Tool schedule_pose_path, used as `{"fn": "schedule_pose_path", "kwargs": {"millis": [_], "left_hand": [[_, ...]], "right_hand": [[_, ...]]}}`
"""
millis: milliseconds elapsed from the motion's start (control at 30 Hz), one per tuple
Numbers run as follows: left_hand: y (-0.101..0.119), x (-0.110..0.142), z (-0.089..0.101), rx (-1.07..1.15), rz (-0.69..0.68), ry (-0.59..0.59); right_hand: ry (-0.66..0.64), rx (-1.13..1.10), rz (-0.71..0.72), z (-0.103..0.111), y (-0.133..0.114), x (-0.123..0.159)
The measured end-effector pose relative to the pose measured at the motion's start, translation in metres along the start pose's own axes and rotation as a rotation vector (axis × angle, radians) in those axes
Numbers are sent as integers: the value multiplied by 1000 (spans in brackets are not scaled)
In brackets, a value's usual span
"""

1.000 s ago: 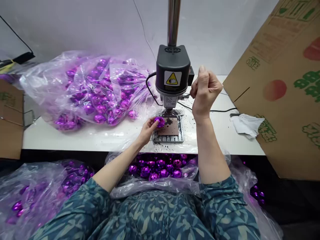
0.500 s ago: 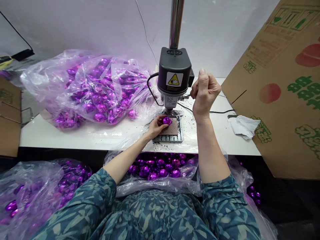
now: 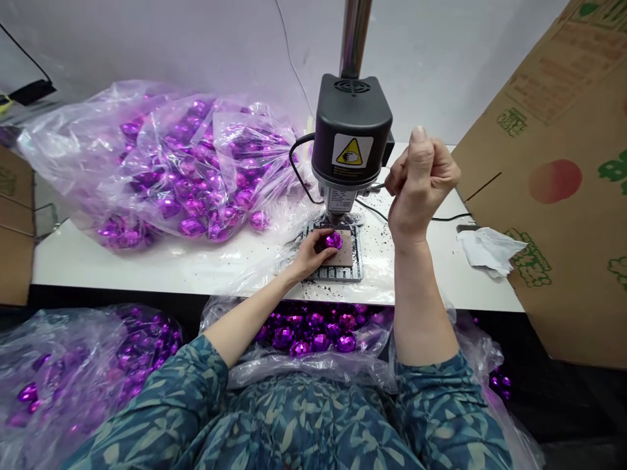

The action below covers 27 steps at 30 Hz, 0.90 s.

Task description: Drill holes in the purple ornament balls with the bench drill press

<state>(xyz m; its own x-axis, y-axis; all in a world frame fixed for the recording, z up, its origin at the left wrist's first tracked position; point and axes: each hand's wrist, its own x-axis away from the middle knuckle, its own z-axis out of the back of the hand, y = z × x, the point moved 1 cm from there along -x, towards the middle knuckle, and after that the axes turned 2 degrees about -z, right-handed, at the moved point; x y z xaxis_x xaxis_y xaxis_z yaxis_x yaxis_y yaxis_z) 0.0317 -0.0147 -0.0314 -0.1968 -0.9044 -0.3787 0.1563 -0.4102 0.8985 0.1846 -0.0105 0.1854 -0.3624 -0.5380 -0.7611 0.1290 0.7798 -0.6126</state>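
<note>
My left hand [image 3: 313, 256] pinches a shiny purple faceted ball [image 3: 334, 240] between thumb and fingers. The ball rests on a brown square board [image 3: 344, 256] on the slotted metal base [image 3: 356, 271] of a small drill press [image 3: 351, 124], right under its chuck [image 3: 337, 217]. The bit itself cannot be made out. To the right of the black motor housing, my right hand [image 3: 424, 186] is closed in a fist around the press's lever handle [image 3: 376, 188]; only the metal stem near the housing shows.
A clear bag of purple balls [image 3: 196, 170] lies on the white table [image 3: 122, 267] at left. Below the table edge, an open bag [image 3: 313, 362] holds more balls. Another bag [image 3: 63, 365] sits lower left. A cardboard box [image 3: 539, 215] and crumpled white tissue [image 3: 490, 251] are at right. Dark shavings surround the base.
The view has shifted slightly, and the drill press looks a little larger. Both hands keep their grips, the left on the ball and the right on the lever handle.
</note>
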Motion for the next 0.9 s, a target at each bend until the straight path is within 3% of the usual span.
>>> {"fn": "schedule_pose_path", "kwargs": {"millis": [200,500,700,900], "left_hand": [[1,1,-3,143,35,27],[4,0,0,105,8,21],[3,0,2,81,-7,15],[2,0,2,76,-3,12]], "right_hand": [[28,173,79,0,1,5],[133,31,180,3,-4,33],[222,-55,222,2,6,35],[213,-122,197,9,14,36]]}}
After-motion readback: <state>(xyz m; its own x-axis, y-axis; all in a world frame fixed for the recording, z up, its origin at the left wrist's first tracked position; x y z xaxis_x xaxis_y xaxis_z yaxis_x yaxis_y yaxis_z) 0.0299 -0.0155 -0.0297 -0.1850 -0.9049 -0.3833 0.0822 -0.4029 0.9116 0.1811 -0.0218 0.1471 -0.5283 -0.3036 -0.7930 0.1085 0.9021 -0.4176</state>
